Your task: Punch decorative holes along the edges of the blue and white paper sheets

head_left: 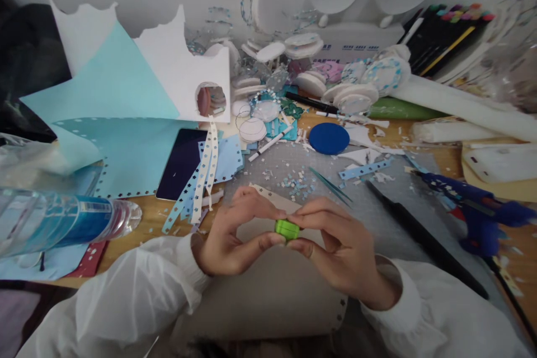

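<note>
Between the fingertips of both my hands is a small bright green paper punch (287,229). My left hand (239,229) pinches its left side with thumb and fingers. On its right side, my right hand (335,240) grips it the same way. Beneath the hands lies a beige sheet of paper (268,291), with small flower-shaped holes along parts of its edge. Whether the punch has the sheet's edge in its slot is hidden by the fingers. Tiny punched bits of blue and white paper (296,185) are scattered on the grey cutting mat (361,218) just beyond.
Blue tweezers (331,184), a black craft knife (423,240) and a blue glue gun (474,201) lie to the right. Punched strips (205,173), a phone (176,165) and a water bottle (62,221) are left. Behind are a blue disc (329,138) and white round pieces (356,95).
</note>
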Demonstrator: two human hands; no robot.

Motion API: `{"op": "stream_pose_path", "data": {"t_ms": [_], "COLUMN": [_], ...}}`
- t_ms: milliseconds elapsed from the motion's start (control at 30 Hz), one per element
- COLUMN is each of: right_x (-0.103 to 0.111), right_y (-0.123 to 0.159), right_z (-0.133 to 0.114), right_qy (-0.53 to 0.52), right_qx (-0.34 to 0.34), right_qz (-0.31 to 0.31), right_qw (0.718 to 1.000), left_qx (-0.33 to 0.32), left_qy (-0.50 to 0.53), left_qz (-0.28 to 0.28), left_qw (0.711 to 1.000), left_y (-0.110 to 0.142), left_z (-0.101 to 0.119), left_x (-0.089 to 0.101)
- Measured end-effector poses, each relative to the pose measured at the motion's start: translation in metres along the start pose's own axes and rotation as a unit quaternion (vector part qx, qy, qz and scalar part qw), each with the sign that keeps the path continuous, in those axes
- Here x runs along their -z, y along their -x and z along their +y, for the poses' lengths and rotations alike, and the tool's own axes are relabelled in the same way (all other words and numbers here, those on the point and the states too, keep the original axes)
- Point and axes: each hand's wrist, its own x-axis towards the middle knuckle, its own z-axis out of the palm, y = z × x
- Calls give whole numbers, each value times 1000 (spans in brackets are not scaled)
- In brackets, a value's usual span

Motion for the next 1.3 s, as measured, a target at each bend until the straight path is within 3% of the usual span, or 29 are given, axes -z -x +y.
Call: {"op": "stream_pose_path", "data": {"t_ms": [367, 467, 567, 633, 700, 833, 933, 1067, 1167, 1300], "right_x": [-4, -4, -3, -2, 0, 7, 12, 15, 17, 18], "right_y": [3, 2, 2, 2, 2, 0, -2, -6, -8, -10], "right_z": [-1, -2, -4, -6, -7, -7, -7, -8, -9, -8], "right_qy": [41, 30, 56, 95, 122, 115, 81, 63, 64, 81], "right_qx": [14, 13, 35, 49, 56, 81, 85, 83, 111, 110], "right_qz": [16, 21, 11, 9, 7, -49, -57, -76, -103, -113], "right_qw": [999, 999, 998, 994, 991, 989, 991, 992, 986, 984], "left_qx": [35, 118, 215, 244, 244, 154, 68, -52, -150, -204], "left_qy": [-21, 79, 258, 328, 330, 186, 85, -27, -120, -163], "left_qz": [24, 41, 52, 49, 28, -35, -88, -122, -103, -73], "left_qw": [999, 989, 940, 911, 911, 970, 990, 991, 976, 962], "left_y": [4, 3, 1, -1, -2, -3, -5, -10, -11, -11], "left_z": [1, 6, 8, 8, 6, 2, 1, 1, 1, 4], "left_x": [-5, -8, -12, -13, -11, 2, 9, 10, 8, 8]}}
